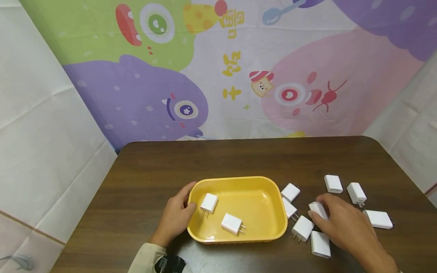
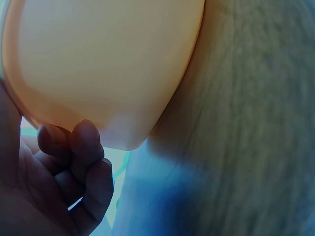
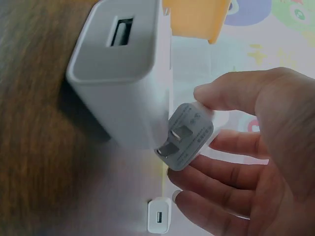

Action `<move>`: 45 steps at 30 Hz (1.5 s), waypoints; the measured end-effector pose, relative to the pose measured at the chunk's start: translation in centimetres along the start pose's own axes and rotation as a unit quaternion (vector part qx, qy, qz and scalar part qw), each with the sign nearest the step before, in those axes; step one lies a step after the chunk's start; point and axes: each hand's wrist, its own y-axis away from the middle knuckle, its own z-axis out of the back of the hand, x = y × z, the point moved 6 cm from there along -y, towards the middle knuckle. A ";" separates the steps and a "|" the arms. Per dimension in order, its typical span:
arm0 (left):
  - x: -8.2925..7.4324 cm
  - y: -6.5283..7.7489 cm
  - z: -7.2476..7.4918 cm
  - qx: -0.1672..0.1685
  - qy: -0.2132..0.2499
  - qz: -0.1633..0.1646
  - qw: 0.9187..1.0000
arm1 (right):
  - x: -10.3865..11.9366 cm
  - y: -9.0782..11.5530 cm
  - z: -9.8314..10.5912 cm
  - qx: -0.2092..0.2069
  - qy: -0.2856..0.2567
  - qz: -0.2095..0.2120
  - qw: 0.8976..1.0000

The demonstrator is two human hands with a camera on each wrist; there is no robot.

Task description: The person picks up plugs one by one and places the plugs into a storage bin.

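In the head view, my left hand (image 1: 173,220) grips the left end of a yellow plastic tray (image 1: 277,197), thumb at the rim. The left wrist view shows its curled fingers (image 2: 86,142) against the tray's outside. Two white USB charger plugs lie inside, one at the left (image 1: 209,203) and one near the front (image 1: 231,223). Right of the tray, my right hand (image 1: 346,223) pinches another white charger plug (image 1: 318,209) between thumb and fingers. In the right wrist view, that plug (image 3: 189,137) shows its two flat prongs and printed end face.
Several more white charger plugs lie around the right hand: beside the tray (image 1: 291,192), in front (image 1: 320,244), behind (image 1: 333,184) and at the right (image 1: 378,219). A brown wooden table (image 1: 143,167) carries everything. A cartoon-printed cloth (image 1: 218,113) hangs behind its far edge.
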 end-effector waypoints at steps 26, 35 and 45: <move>0.1 0.0 -0.2 0.006 0.002 0.011 1.000 | 1.6 0.1 1.0 -0.039 -0.018 -0.019 0.999; 0.1 0.0 -0.1 0.001 0.003 0.006 1.000 | 3.0 0.2 2.0 -0.095 -0.034 0.012 0.995; 0.2 0.0 0.0 -0.001 0.000 0.005 1.000 | 4.0 0.2 2.4 -0.131 -0.069 0.007 0.989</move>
